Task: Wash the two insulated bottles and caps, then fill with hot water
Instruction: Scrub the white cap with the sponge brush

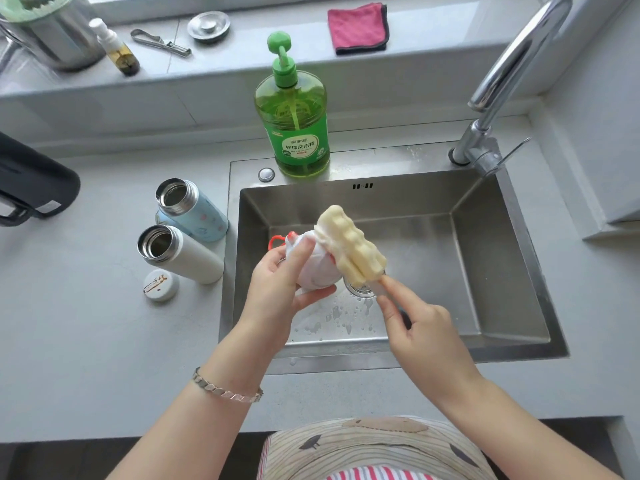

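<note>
Over the steel sink (502, 271) my left hand (280, 285) grips a white cap with a red loop (318, 268). My right hand (419, 327) holds the handle of a cream sponge brush (349, 244), whose foam head presses against the cap. Two open bottles stand on the counter left of the sink: a light blue one (194, 211) behind and a white one (181, 252) in front. A second white cap (160, 285), smeared with brown, lies beside the white bottle.
A green dish soap pump bottle (294, 116) stands on the sink's back rim, the chrome tap (498, 109) at the right. The ledge behind holds a pink cloth (358, 27), a drain plug (209, 26), a peeler, a small spray bottle and a steel pot. A dark kettle (31, 181) sits far left.
</note>
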{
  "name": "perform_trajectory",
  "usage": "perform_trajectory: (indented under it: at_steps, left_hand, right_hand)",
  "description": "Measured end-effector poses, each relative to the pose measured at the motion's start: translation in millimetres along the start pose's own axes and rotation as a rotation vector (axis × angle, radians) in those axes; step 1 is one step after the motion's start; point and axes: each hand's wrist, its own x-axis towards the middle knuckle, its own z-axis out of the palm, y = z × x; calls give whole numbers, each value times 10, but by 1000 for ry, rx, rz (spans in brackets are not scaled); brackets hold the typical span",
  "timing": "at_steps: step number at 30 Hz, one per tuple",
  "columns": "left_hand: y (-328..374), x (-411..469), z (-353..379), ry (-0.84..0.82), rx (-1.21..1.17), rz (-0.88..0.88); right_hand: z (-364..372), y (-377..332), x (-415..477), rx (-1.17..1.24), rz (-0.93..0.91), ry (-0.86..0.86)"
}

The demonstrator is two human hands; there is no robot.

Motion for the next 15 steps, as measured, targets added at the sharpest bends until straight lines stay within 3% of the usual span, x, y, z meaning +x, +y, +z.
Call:
perform_trajectory:
  at_steps: [8,15]
  left_hand:
    - [57,-11,61,1,-142,-179]
    - [57,4,83,103,-307,-269]
  right_hand:
    - [57,-56,-112,7,-59,23]
    - [15,92,-37,-20,-20,51]
